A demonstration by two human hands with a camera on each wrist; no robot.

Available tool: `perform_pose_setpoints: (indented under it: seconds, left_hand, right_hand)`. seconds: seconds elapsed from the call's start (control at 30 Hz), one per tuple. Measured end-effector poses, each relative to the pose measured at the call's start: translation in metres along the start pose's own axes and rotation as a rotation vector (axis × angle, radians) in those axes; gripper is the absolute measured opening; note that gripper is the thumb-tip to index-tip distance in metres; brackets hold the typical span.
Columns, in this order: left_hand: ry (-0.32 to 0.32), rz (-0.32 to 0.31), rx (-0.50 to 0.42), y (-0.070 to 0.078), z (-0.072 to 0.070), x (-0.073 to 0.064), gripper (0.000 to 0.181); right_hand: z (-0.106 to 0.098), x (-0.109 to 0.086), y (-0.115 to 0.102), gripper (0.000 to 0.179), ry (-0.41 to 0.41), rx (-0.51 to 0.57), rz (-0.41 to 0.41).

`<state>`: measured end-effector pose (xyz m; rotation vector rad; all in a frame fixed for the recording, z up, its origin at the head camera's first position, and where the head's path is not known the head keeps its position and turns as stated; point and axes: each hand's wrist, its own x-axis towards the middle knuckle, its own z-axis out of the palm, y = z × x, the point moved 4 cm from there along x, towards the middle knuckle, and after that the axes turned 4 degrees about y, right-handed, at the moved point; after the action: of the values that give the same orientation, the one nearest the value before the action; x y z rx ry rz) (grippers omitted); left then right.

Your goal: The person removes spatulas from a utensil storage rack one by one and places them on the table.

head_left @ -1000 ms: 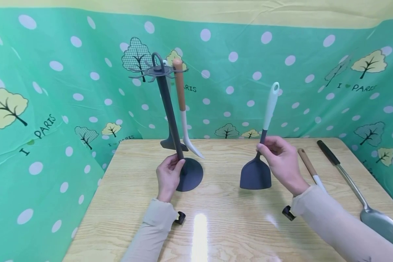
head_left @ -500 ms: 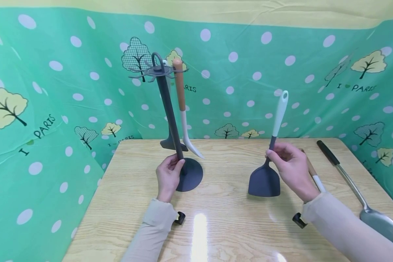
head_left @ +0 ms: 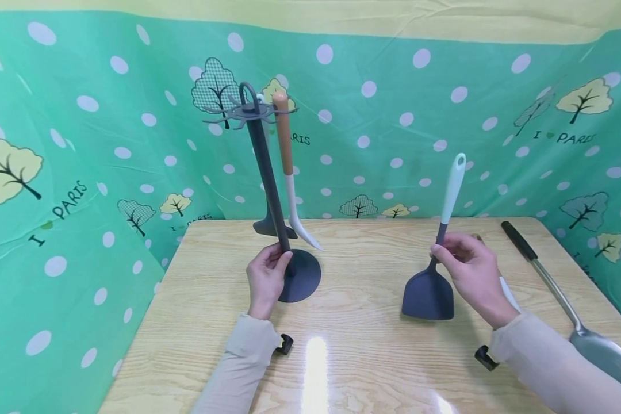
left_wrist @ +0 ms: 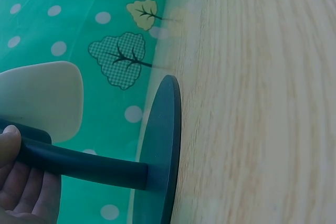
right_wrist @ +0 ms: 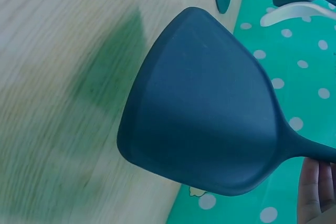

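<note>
My left hand (head_left: 267, 279) grips the lower post of a dark utensil stand (head_left: 267, 178), which has a round base and a ring of hooks on top. On its hooks hang a spatula with a wooden handle (head_left: 285, 135) and white blade, and a dark-headed utensil (head_left: 265, 227) partly hidden behind the post. In my right hand (head_left: 473, 273) a spatula (head_left: 428, 296) is pinched by its dark neck, pale mint handle up and broad dark blade down. The right wrist view has that blade (right_wrist: 205, 103) large, over the table.
Behind my right hand lies a utensil with a white shaft (head_left: 509, 292), mostly hidden. Farther right a metal turner (head_left: 602, 353) with a black handle rests on the wooden table (head_left: 362, 356). A green dotted cloth (head_left: 362, 172) hangs behind and at the sides.
My right hand has carried the spatula to the right and slightly lower, toward the front, away from the stand. My left hand and the stand have stayed put.
</note>
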<state>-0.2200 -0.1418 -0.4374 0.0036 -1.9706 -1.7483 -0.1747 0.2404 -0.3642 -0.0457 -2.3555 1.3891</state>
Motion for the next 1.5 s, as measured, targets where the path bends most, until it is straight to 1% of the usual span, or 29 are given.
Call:
perform_pose_setpoints:
  seconds: [0.2, 0.33, 0.57, 0.77, 0.83, 1.0, 1.07, 1.13, 1.37, 1.5]
  left_hand:
    - [0.004, 0.008, 0.002, 0.0, 0.0, 0.001, 0.022]
    - [0.005, 0.013, 0.003, 0.001, 0.0, 0.0, 0.021]
    - [0.005, 0.016, -0.005, 0.001, 0.0, 0.0, 0.02]
    - [0.002, 0.019, 0.003, 0.001, 0.0, 0.0, 0.021]
    - [0.002, 0.014, 0.002, 0.0, 0.0, 0.0, 0.022]
    - [-0.002, -0.002, 0.003, -0.001, 0.0, 0.0, 0.023]
    - [-0.004, -0.002, -0.001, -0.001, 0.0, 0.0, 0.023]
    - [-0.009, -0.002, -0.003, 0.002, 0.001, 0.0, 0.023]
    - [-0.023, 0.002, 0.015, 0.032, -0.001, -0.006, 0.021]
    - [-0.024, -0.004, 0.013, 0.033, -0.002, -0.007, 0.022]
  right_hand:
    - [-0.008, -0.005, 0.002, 0.022, -0.006, 0.02, -0.003]
    - [-0.013, -0.009, 0.003, 0.022, -0.018, 0.006, -0.014]
    - [-0.019, -0.016, 0.007, 0.02, -0.047, -0.032, -0.036]
    - [-0.026, -0.02, 0.012, 0.023, -0.08, -0.082, -0.019]
    - [-0.029, -0.021, 0.014, 0.023, -0.081, -0.101, 0.002]
    - [-0.038, -0.024, 0.017, 0.024, -0.092, -0.141, 0.014]
    - [-0.041, -0.025, 0.018, 0.024, -0.104, -0.151, 0.005]
    - [-0.044, -0.027, 0.019, 0.024, -0.113, -0.153, 0.01]
    - [-0.052, -0.034, 0.028, 0.027, -0.156, -0.182, 0.057]
    - [-0.054, -0.037, 0.031, 0.027, -0.172, -0.199, 0.064]
